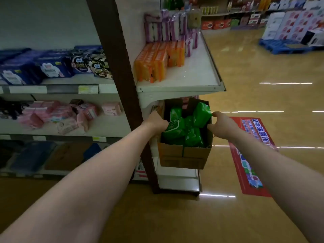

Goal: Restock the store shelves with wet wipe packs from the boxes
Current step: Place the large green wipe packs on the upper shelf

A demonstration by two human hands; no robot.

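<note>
A brown cardboard box (184, 156) full of green wet wipe packs (192, 135) is held up in front of the end shelf unit, just under its white upper shelf (196, 74). My left hand (156, 121) grips the box's left rim, fingers curled over it beside a green pack. My right hand (221, 124) grips the right rim, next to an upright green pack (203, 111). The box's far side is hidden under the shelf.
Orange packs (154, 64) and purple-white packs (168, 27) stand on the upper shelf, whose right part is bare. A white bottom shelf (178, 181) lies below the box. Long side shelves with blue (35, 67) and pink packs (57, 114) run left. A red floor sticker (249, 155) lies right.
</note>
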